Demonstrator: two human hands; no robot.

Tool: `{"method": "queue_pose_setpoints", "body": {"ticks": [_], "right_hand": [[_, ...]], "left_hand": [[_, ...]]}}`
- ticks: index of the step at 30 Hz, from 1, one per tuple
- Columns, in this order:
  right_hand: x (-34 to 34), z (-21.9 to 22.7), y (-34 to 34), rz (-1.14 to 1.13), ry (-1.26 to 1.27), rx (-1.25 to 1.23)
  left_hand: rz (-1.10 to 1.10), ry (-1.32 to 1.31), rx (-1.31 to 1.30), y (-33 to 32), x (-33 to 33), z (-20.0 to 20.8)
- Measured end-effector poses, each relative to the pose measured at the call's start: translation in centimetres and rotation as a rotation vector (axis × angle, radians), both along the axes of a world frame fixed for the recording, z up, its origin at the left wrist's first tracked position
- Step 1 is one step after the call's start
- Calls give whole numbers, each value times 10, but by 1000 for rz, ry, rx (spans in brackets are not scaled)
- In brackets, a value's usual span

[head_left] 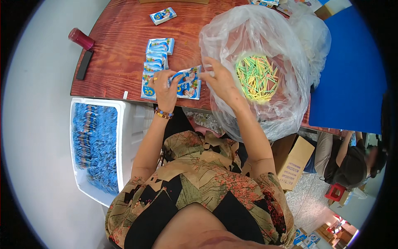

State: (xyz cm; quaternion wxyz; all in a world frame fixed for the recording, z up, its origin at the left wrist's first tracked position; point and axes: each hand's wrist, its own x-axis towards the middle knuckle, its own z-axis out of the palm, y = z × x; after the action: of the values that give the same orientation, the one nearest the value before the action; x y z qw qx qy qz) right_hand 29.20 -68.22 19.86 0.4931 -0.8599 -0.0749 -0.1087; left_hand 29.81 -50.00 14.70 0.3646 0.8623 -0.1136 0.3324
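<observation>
My left hand (165,88) is closed on a small blue and white printed packet (190,75), held tilted just above the table. Beside that packet's right edge is my right hand (223,84), thumb and index finger apart; whether the thumb touches the packet is hard to tell. Under the held packet lies another printed packet (191,91). Just left and beyond, an overlapping row of similar packets (156,58) lies on the table, partly covered by my left hand. A clear plastic bag (224,33), right of my right hand, contains many thin green, yellow and pinkish sticks (257,79).
On the reddish wooden table (120,45) stand a dark red cup (81,38) and a black oblong object (84,64). A stack of packets (163,15) lies farther back. A white foam box (120,141) of blue packets is at left. Another person (350,164) sits at right.
</observation>
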Motion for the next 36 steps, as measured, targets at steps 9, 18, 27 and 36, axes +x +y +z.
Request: {"method": "queue_pose_setpoints", "body": {"ticks": [9, 18, 27, 36], "right_hand": [[-6, -9, -10, 219, 332, 668], [-12, -22, -36, 185, 300, 662], [-19, -25, -45, 153, 208, 684], [-26, -13, -64, 129, -105, 592]], "left_hand": [[-421, 619, -1205, -22, -14, 17], [-526, 694, -1338, -43, -18, 16], [-575, 730, -1396, -52, -22, 16], [-584, 725, -1403, -59, -23, 18]]}}
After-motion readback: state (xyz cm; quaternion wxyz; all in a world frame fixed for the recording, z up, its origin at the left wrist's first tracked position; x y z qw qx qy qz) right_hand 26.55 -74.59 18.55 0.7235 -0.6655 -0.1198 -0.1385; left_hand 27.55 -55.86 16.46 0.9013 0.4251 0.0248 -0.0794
